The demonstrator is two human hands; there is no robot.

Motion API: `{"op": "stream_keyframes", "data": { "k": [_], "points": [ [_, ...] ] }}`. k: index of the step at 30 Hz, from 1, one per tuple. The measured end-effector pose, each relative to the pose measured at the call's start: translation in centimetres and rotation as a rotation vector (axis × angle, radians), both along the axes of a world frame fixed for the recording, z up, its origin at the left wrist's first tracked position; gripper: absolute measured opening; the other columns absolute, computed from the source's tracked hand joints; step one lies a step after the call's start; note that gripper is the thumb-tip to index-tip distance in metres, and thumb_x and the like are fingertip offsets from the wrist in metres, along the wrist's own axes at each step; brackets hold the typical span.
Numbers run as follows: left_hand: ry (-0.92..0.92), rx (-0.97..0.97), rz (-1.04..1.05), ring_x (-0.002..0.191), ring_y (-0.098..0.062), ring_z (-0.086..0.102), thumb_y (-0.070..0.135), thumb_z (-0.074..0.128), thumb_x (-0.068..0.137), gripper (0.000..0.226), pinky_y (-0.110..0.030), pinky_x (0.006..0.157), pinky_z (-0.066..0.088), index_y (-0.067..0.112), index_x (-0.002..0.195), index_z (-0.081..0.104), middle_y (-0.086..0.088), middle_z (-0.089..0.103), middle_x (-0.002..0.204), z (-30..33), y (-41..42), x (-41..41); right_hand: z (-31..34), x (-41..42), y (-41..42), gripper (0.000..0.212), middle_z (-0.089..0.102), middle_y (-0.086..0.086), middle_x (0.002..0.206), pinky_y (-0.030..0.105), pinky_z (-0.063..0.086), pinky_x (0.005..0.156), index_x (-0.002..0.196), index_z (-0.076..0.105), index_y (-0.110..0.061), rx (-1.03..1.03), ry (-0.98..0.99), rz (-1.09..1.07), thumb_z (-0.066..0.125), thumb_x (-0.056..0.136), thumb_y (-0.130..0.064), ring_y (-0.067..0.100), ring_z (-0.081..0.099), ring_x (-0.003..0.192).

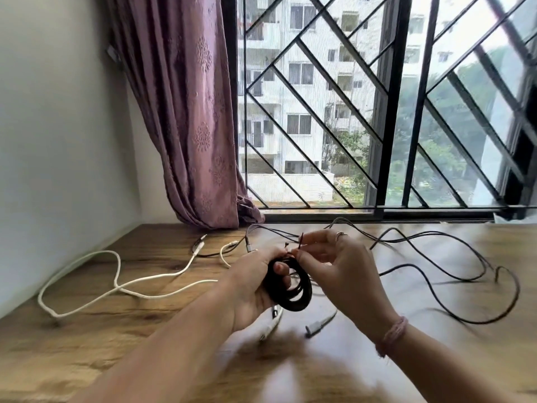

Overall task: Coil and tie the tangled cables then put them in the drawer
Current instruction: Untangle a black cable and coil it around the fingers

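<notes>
One black cable coil (290, 286) is held above the wooden table (116, 330), the left hand (255, 286) curled round it with fingers through its loops. The right hand (334, 269) pinches a thin dark twist tie (300, 241) at the coil's top. On the table, a loose white cable (116, 283) lies to the left and loose black cables (436, 251) sprawl to the right, below the barred window (377, 112) and purple curtain (186, 112).

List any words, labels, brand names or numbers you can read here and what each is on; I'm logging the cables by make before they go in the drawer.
None can be read.
Black coiled cable held in the left hand: no marking shows.
White cable and loose black cables on the wooden table: plugs too small and blurred to show any print.
Building outside the window: no sign visible.
</notes>
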State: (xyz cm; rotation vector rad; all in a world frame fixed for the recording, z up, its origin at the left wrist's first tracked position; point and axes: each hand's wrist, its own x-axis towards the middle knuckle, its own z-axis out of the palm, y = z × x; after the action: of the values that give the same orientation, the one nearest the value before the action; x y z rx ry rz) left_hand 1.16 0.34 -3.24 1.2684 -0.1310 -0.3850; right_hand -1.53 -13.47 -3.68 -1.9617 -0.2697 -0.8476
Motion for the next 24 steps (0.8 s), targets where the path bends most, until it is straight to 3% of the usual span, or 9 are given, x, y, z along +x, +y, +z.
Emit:
{"op": "stream_keyframes", "data": {
  "k": [4,8,10,14,19,24],
  "points": [
    [-0.007,-0.007,0.007,0.047,-0.010,0.048,0.019,0.051,0.093,0.011,-0.021,0.052,0.043,0.018,0.083,0.056,0.007,0.045,0.049,0.01,-0.02,0.14,-0.03,0.03,0.12,0.017,0.072,-0.010,0.070,0.013,0.053,0.066,0.082,0.064,-0.026,-0.015,-0.037,-0.016,0.073,0.076,-0.013,-0.006,0.066,0.066],
    [0.010,-0.030,0.015,0.046,-0.009,0.050,0.017,0.052,0.093,0.010,-0.022,0.054,0.044,0.016,0.085,0.059,0.006,0.048,0.049,0.13,0.08,0.17,-0.10,0.22,-0.10,0.022,0.074,-0.005,0.072,0.027,0.055,0.068,0.086,0.054,-0.019,0.067,0.026,0.017,0.075,0.077,-0.019,0.003,0.069,0.070],
    [0.030,-0.044,0.017,0.047,-0.010,0.052,0.016,0.053,0.092,0.011,-0.022,0.054,0.046,0.015,0.083,0.060,0.006,0.050,0.050,0.20,0.14,0.16,-0.06,0.25,-0.22,0.017,0.074,-0.002,0.072,0.030,0.056,0.068,0.081,0.059,-0.019,0.085,0.033,0.021,0.076,0.077,-0.019,0.006,0.070,0.070],
    [0.075,-0.074,0.015,0.049,-0.011,0.055,0.014,0.057,0.090,0.014,-0.022,0.058,0.050,0.013,0.077,0.062,0.004,0.053,0.053,0.36,0.26,0.11,0.06,0.16,-0.31,0.009,0.073,-0.006,0.070,0.023,0.056,0.067,0.077,0.069,-0.020,0.088,0.025,0.044,0.076,0.076,-0.015,0.001,0.069,0.067],
    [0.084,-0.099,0.013,0.048,-0.010,0.056,0.015,0.058,0.090,0.010,-0.021,0.056,0.051,0.014,0.081,0.063,0.005,0.054,0.054,0.34,0.25,0.15,0.26,0.13,-0.47,0.011,0.074,-0.003,0.073,0.036,0.059,0.074,0.086,0.072,-0.021,0.078,0.042,0.084,0.074,0.077,-0.014,0.003,0.070,0.071],
    [0.082,-0.149,0.037,0.047,-0.010,0.054,0.013,0.058,0.089,0.012,-0.020,0.050,0.052,0.013,0.077,0.062,0.004,0.053,0.051,0.16,-0.06,0.07,0.33,0.12,-0.50,0.014,0.075,-0.004,0.077,0.037,0.059,0.076,0.088,0.072,-0.021,0.053,0.038,0.104,0.074,0.076,-0.013,0.003,0.070,0.075]
  ]
}}
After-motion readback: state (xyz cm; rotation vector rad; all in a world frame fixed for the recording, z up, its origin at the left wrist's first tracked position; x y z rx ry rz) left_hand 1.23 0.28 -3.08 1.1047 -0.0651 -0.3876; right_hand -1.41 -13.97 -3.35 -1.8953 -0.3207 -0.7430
